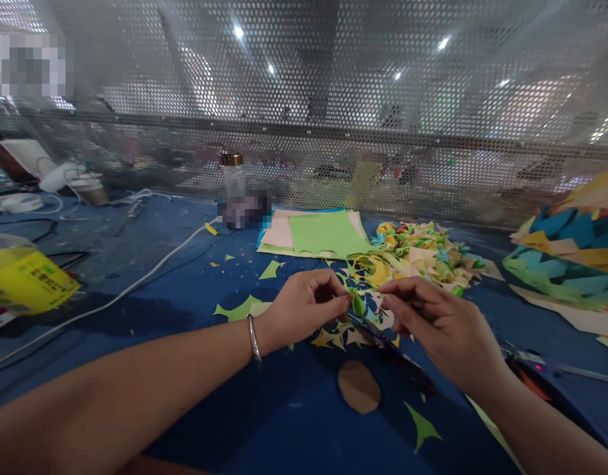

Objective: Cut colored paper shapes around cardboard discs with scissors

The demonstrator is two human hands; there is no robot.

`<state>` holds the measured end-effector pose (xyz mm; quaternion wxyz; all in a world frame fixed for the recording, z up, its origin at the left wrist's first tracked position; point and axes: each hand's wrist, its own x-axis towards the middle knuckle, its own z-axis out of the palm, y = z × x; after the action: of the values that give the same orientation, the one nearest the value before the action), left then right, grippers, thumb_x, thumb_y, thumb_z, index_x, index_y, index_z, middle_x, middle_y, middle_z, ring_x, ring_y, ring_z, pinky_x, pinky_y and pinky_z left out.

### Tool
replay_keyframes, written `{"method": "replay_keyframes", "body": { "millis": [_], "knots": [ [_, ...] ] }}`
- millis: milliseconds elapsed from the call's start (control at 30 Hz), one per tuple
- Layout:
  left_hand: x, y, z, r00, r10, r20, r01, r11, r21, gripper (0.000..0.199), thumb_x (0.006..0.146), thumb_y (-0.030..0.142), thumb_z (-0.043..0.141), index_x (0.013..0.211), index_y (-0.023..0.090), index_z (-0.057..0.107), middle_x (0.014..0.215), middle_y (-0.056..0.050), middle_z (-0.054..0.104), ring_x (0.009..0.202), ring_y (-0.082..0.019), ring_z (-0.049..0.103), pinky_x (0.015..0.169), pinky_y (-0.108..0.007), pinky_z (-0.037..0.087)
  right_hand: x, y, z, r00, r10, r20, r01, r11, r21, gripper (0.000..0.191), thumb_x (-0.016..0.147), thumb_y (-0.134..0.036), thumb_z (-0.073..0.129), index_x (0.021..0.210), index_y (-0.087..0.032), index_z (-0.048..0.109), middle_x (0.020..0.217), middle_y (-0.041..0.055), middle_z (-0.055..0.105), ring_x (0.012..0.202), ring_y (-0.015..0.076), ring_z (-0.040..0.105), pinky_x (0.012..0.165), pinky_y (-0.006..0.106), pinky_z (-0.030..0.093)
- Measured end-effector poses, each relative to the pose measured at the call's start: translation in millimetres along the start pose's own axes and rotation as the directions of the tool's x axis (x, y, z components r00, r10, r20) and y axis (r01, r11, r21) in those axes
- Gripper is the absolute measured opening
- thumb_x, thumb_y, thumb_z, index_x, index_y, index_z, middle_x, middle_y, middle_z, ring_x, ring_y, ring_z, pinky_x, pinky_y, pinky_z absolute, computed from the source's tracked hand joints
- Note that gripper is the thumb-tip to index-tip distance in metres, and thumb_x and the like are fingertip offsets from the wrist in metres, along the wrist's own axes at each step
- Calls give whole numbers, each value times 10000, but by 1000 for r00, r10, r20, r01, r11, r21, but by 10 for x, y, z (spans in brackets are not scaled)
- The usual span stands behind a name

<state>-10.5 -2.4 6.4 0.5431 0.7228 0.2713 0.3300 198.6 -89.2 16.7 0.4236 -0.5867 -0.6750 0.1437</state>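
Note:
My left hand (316,300), a silver bangle at its wrist, pinches a small curled piece of green paper (358,304) between thumb and fingertips. Just to the right, my right hand (427,313) has its thumb and forefinger pinched together close to the green paper; what they grip is too small to make out. Below both hands a dark, narrow tool (383,340), partly hidden, lies slanted on the table. Cut paper scraps (328,338) in green, yellow and pink surround it. A brown oval card (359,387) rests nearer to me.
Behind my hands lie stacked coloured sheets (326,232) and a heap of small paper pieces (427,254). A layered paper construction (571,251) stands at right. A white cable (135,284) crosses the blue table, near a yellow-labelled container (31,277). Perforated metal (304,145) closes off the back.

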Motion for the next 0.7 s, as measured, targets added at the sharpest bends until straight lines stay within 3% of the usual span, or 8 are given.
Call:
{"method": "replay_keyframes", "body": {
  "millis": [100,200,300,433,500,700],
  "knots": [
    [43,-16,0,998,-56,-23,54,993,-107,215,803,363,689,774,193,560,631,20,631,598,-124,664,565,-237,523,13,12,24,1000,6,-7,-6,1000,3,227,959,-418,585,970,-222,700,590,-13,636,466,149,603,453,251,477],
    [63,-24,-2,996,-62,-63,56,993,-102,199,799,346,688,781,195,560,643,30,630,612,-122,679,570,-228,527,12,-4,55,990,-62,128,70,996,-61,211,980,-371,536,938,-226,683,675,9,689,554,156,644,485,247,471],
    [63,-37,10,993,-52,-107,52,999,-11,179,809,341,672,786,193,574,698,20,656,590,-106,656,561,-225,508,-4,-52,84,955,-134,266,166,981,-99,236,992,-333,501,864,-227,667,730,21,710,616,151,642,524,251,456],
    [149,-13,83,993,-80,-90,100,964,248,149,806,296,669,738,188,591,629,23,644,523,-97,605,531,-224,457,-36,-95,130,919,-194,343,242,965,-103,235,972,-307,501,840,-216,673,744,26,703,612,143,598,540,267,414],
    [294,47,145,994,-97,-45,107,927,359,140,809,266,673,723,183,600,589,16,644,522,-111,618,531,-231,453,-53,-95,153,899,-211,384,269,957,-104,228,965,-284,501,843,-213,680,757,27,712,646,148,618,574,272,423],
    [1053,353,374,994,17,-110,37,884,466,178,795,325,742,761,161,681,705,-64,709,711,-193,697,663,-324,515,-87,-79,171,865,-213,454,299,946,-127,207,950,-225,489,891,-216,688,818,42,750,715,183,689,625,299,476]
  ]
}}
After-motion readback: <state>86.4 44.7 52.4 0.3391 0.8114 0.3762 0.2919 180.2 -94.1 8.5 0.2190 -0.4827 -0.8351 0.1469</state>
